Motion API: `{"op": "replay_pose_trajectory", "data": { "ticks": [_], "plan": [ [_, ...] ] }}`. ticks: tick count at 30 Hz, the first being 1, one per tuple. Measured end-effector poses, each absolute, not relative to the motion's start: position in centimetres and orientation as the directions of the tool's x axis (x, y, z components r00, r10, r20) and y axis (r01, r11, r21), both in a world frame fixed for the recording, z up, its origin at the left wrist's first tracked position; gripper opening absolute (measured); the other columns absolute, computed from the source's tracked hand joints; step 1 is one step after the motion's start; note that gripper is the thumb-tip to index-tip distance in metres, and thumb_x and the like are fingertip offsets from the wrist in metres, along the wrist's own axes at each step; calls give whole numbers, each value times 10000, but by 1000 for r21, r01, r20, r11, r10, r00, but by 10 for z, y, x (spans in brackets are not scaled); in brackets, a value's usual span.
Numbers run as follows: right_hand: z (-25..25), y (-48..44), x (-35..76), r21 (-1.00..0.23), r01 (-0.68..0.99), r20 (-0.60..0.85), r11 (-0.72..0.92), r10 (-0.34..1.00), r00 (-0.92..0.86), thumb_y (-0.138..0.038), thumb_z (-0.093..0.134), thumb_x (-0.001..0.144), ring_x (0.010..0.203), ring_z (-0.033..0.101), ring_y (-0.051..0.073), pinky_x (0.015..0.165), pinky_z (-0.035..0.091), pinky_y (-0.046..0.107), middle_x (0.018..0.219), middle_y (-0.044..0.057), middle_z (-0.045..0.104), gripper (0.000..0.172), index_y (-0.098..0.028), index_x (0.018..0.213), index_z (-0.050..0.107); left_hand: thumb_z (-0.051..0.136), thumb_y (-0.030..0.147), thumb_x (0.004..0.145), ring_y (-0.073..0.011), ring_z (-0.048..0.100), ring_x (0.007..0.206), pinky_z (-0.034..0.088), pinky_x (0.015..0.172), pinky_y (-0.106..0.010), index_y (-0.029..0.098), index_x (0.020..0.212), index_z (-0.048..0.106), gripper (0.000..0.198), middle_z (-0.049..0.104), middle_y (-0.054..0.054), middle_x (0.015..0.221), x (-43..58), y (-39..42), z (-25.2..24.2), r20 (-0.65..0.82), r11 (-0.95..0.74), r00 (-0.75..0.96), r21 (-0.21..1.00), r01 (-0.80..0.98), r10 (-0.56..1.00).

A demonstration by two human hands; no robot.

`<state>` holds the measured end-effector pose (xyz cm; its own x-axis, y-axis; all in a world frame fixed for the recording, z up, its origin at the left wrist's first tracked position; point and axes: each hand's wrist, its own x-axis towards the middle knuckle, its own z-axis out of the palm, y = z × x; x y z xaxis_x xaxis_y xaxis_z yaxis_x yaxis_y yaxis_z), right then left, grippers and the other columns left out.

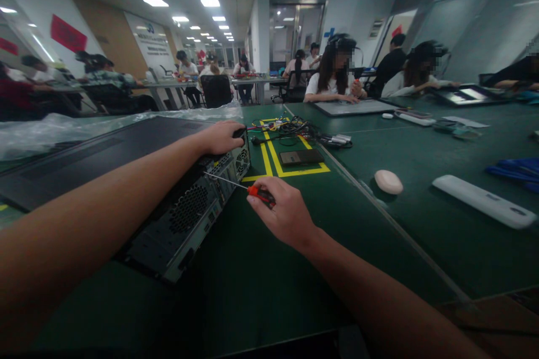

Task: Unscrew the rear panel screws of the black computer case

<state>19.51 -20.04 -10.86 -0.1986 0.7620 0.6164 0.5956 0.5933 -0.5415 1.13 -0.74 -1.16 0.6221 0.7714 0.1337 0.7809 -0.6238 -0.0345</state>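
A black desktop computer case point(138, 137) lies on the green table with its metal back panel point(189, 207) turned toward me. My left hand point(223, 137) grips the case's top edge at the far rear corner, its fingers bent over the side. In my right hand point(286, 210) is a screwdriver point(255, 190) with a red and black handle, held between thumb and fingers. The screwdriver's long thin shaft points left, and its tip is at the back panel near the slot covers; whether it sits in a screw is too small to tell.
Beyond the case lie a bundle of cables point(301, 129) and a phone point(301, 157) by yellow tape. To the right are a pale rounded case point(388, 182), a long white device point(484, 202) and blue cloth point(516, 171). Plastic sheeting point(50, 132) lies left; people work across the table.
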Motion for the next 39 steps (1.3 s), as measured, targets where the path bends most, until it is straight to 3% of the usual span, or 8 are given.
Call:
{"op": "replay_pose_trajectory", "data": {
  "ticks": [9,13,17,20,27,32,39],
  "plan": [
    [-109,-200,195,-530,603,622,596,757,-200,-383,571,1048,934,682,227,833,498,367,1038,104,744,276,-157,1084,726,413,445,911,-295,495,1475,340,1237,-388,94,1539,510,726,531,-176,1599,13,-10,-10,117,-618,620,-52,784,776],
    [-111,-199,194,-543,586,627,602,755,-194,-389,630,1006,942,684,223,837,509,363,1053,89,742,249,-182,1132,687,421,442,912,-306,502,1469,345,1237,-389,67,1531,515,730,535,-199,1588,13,-10,-10,125,-623,623,-45,781,772],
    [-110,-199,194,-542,597,617,592,762,-196,-311,664,959,911,678,214,808,507,351,1042,63,734,171,-216,1101,653,428,458,910,-292,510,1463,353,1235,-399,142,1529,528,702,558,-147,1580,12,-9,-11,129,-620,621,-48,783,773],
    [-108,-199,194,-523,609,618,596,758,-211,-275,633,974,916,672,217,815,503,357,1029,63,727,102,-217,1056,652,420,457,910,-292,509,1464,349,1236,-388,123,1534,523,715,554,-155,1581,12,-9,-11,131,-624,624,-48,780,771],
    [-109,-201,195,-520,618,610,589,763,-215,-280,618,988,936,676,226,830,509,370,1045,66,731,103,-224,1066,656,457,454,888,-301,526,1442,375,1217,-419,191,1527,537,696,595,-117,1545,11,-5,-13,146,-629,626,-31,777,766],
    [-110,-199,195,-524,611,611,593,762,-215,-278,629,991,941,675,224,830,505,362,1051,69,728,108,-216,1074,657,432,471,902,-296,517,1450,361,1224,-377,99,1534,519,738,557,-171,1568,12,-6,-13,127,-618,619,-54,784,775],
    [-110,-198,196,-512,620,615,594,758,-218,-289,623,996,934,669,222,824,500,359,1051,64,723,111,-225,1081,656,443,469,906,-291,525,1436,378,1210,-397,182,1520,547,686,598,-117,1533,11,-4,-13,134,-614,613,-42,789,779]
  ]
}}
